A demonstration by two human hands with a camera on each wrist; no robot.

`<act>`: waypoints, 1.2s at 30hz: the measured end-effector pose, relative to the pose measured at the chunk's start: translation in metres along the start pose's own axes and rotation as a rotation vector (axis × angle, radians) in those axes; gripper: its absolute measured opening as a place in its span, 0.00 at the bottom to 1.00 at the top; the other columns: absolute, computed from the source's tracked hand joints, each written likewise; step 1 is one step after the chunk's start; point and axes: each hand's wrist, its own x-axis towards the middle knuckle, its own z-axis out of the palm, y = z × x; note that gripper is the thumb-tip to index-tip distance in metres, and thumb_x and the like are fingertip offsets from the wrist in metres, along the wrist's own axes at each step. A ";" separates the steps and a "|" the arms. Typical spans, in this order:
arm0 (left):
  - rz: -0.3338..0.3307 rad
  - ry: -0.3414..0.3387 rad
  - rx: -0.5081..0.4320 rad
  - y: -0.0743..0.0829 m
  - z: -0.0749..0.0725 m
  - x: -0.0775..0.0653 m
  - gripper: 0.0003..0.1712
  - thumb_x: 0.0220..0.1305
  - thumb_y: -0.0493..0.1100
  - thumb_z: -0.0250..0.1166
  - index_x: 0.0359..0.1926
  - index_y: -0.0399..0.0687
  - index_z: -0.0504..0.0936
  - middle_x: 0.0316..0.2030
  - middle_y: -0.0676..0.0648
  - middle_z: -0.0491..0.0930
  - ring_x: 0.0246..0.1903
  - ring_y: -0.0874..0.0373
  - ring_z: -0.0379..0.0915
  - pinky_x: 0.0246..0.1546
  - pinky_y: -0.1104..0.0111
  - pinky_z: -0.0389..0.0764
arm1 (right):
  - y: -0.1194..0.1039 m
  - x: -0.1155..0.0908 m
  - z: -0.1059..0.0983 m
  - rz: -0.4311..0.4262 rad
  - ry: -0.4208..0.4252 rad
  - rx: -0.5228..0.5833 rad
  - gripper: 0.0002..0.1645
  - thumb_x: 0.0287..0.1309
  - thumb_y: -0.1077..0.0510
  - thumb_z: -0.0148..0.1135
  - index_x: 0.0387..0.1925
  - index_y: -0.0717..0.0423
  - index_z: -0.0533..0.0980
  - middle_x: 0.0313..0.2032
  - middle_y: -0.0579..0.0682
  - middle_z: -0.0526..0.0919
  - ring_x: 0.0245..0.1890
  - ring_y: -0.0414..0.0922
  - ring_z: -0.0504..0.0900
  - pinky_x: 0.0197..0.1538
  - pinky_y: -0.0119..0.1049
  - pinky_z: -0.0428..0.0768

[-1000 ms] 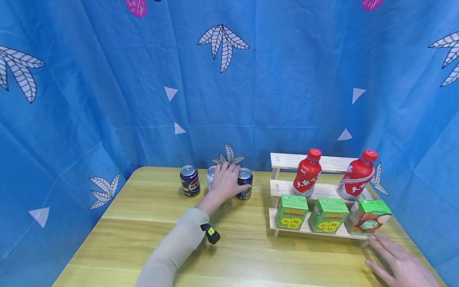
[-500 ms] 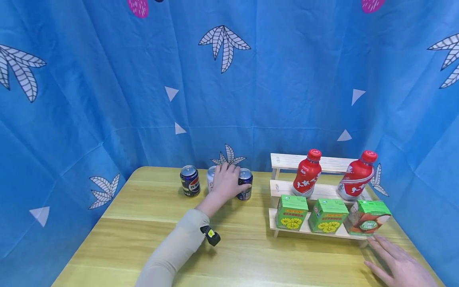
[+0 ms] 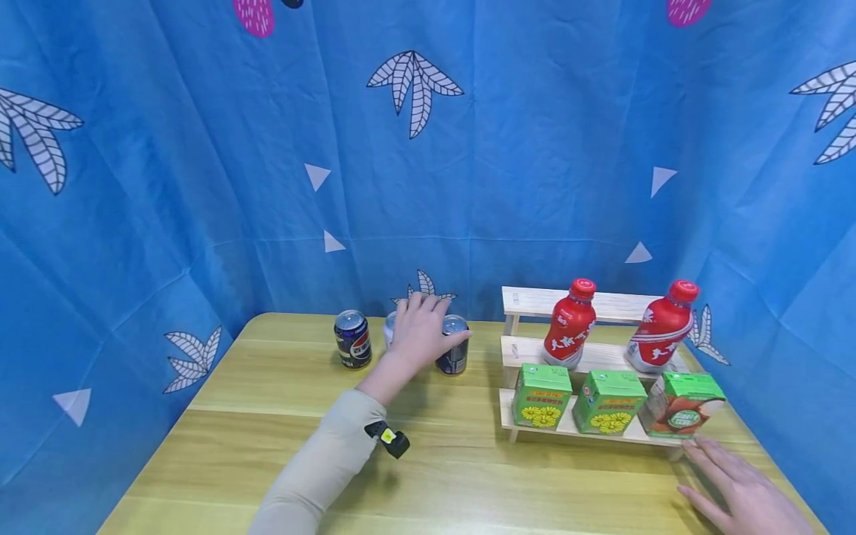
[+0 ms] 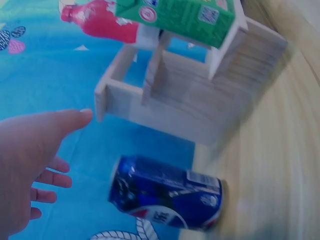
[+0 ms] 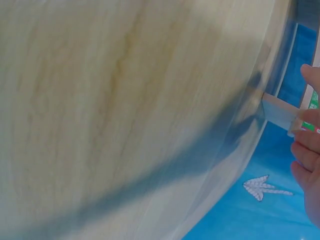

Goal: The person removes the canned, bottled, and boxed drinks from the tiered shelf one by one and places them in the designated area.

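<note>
My left hand point(image 3: 420, 332) hovers over the cans at the back of the table, its fingers extended and its thumb out to the right. In the left wrist view it stands apart from a dark blue Pepsi can point(image 4: 165, 192), with nothing in its grasp. That can is partly behind the hand in the head view. Mostly covered by the hand is a white can point(image 3: 390, 332); another Pepsi can point(image 3: 353, 340) stands left of it. At the front right, my right hand point(image 3: 742, 487) has straight fingers, with the fingertips at the near right corner of a stepped wooden rack point(image 3: 615, 305).
Two red bottles, one on the left point(image 3: 571, 327) and one on the right point(image 3: 662, 327), stand on the rack's middle step. Below them are two green drink cartons point(image 3: 542, 397) and a green-and-brown carton point(image 3: 682, 405). A blue curtain point(image 3: 535, 148) hangs behind the table point(image 3: 468, 483).
My left hand has risen slightly off the cans, its thumb moving up from the right-hand Pepsi can. The right hand stays at the rack corner. The head view has shifted slightly.
</note>
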 end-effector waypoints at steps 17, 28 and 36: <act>0.234 0.175 0.011 0.040 -0.037 0.013 0.42 0.54 0.79 0.56 0.61 0.60 0.77 0.55 0.57 0.79 0.56 0.55 0.68 0.53 0.59 0.68 | 0.002 -0.004 0.004 -0.039 0.093 0.005 0.46 0.49 0.36 0.70 0.58 0.66 0.74 0.58 0.70 0.73 0.55 0.67 0.73 0.51 0.63 0.75; 0.261 0.168 -0.098 0.076 -0.044 0.028 0.41 0.53 0.78 0.58 0.61 0.62 0.76 0.56 0.58 0.78 0.56 0.59 0.66 0.52 0.63 0.67 | 0.004 -0.006 0.006 -0.066 0.172 0.008 0.43 0.46 0.38 0.72 0.56 0.65 0.76 0.57 0.68 0.75 0.54 0.65 0.75 0.50 0.63 0.75; 0.210 0.073 -0.098 0.099 -0.043 0.038 0.43 0.53 0.81 0.52 0.63 0.66 0.74 0.59 0.59 0.75 0.59 0.60 0.63 0.54 0.64 0.66 | 0.003 -0.008 0.006 -0.060 0.149 0.015 0.43 0.48 0.38 0.71 0.56 0.65 0.76 0.58 0.69 0.75 0.55 0.67 0.75 0.51 0.64 0.74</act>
